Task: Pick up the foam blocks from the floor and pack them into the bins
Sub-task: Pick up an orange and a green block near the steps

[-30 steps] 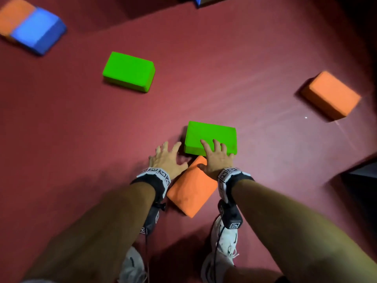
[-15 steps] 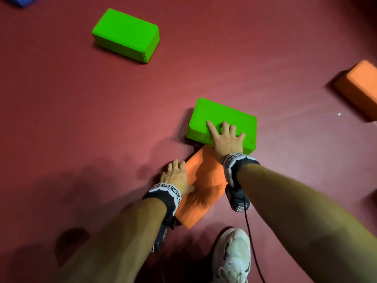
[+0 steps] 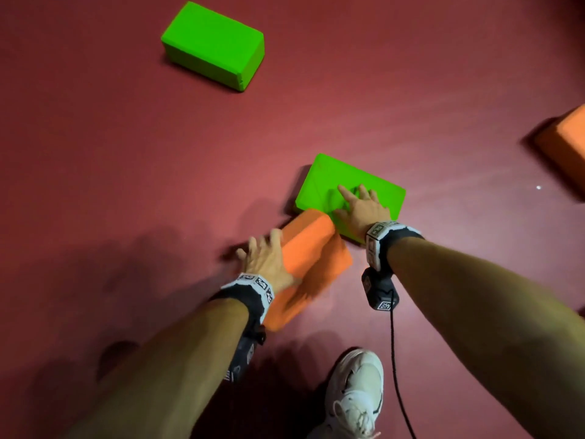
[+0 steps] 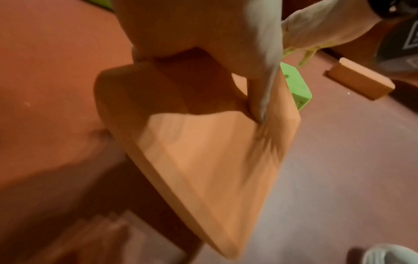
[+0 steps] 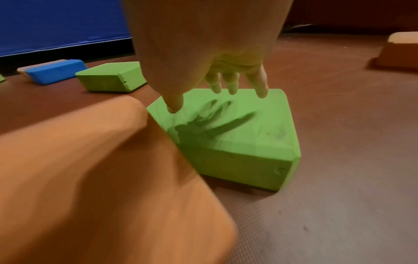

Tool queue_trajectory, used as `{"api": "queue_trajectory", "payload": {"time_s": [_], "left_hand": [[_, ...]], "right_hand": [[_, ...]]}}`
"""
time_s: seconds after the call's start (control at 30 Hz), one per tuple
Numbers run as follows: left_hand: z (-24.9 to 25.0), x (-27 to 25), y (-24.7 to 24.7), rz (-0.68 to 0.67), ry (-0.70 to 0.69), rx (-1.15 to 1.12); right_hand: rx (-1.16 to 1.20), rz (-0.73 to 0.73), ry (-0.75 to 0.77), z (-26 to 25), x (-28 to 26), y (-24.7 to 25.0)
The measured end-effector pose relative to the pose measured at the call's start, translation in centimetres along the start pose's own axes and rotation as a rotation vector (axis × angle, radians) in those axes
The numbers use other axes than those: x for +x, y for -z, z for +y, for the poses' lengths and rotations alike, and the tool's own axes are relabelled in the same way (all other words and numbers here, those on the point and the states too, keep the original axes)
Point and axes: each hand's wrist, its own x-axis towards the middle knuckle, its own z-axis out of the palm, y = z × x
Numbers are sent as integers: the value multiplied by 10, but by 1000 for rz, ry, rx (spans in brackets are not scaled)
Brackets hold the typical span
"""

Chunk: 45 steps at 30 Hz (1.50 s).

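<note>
The left hand [image 3: 267, 259] grips a tilted orange block [image 3: 311, 261], thumb pressed into its face, while the right hand [image 3: 361, 210] hovers with spread fingers just above the near green block [image 3: 329, 182] lying on the floor [image 3: 126, 153] beneath them.

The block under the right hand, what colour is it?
Bright green block, clearest in the head view.

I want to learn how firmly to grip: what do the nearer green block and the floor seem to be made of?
Nearer green block: probably dense matte foam; no shine, softly bevelled edges, small dents on its side. Floor: seemingly a maroon rubbery or foam mat; fine ribbed texture, dull finish.
</note>
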Motion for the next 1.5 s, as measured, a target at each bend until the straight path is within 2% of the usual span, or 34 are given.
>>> {"api": "queue_trajectory", "payload": {"time_s": [0.1,0.2,0.3,0.5,0.63,0.73,0.9,1.07,1.33,1.5], "left_hand": [[-26,4,27,132,102,15],[-48,5,47,184,135,153],[-55,7,52,163,142,272],[-61,18,59,25,163,269],[-63,15,71,-56,140,214],[-61,0,86,-20,134,143],[-57,-59,151,39,130,2],[-89,-164,263,156,198,-104],[-203,-365,449,312,443,-264],[-283,-466,550,444,522,-303]], "right_hand": [[-25,-67,22,-11,0,9],[-90,-141,47,-27,8,6],[-147,-147,22,-41,19,-13],[-221,34,6,-44,26,-40],[-221,-65,51,-44,19,-13],[-93,-170,71,-48,4,20],[124,-201,97,-89,-61,80],[164,-203,201,-171,-155,175],[115,-174,465,-384,-321,341],[83,-123,615,-520,-412,416]]}}
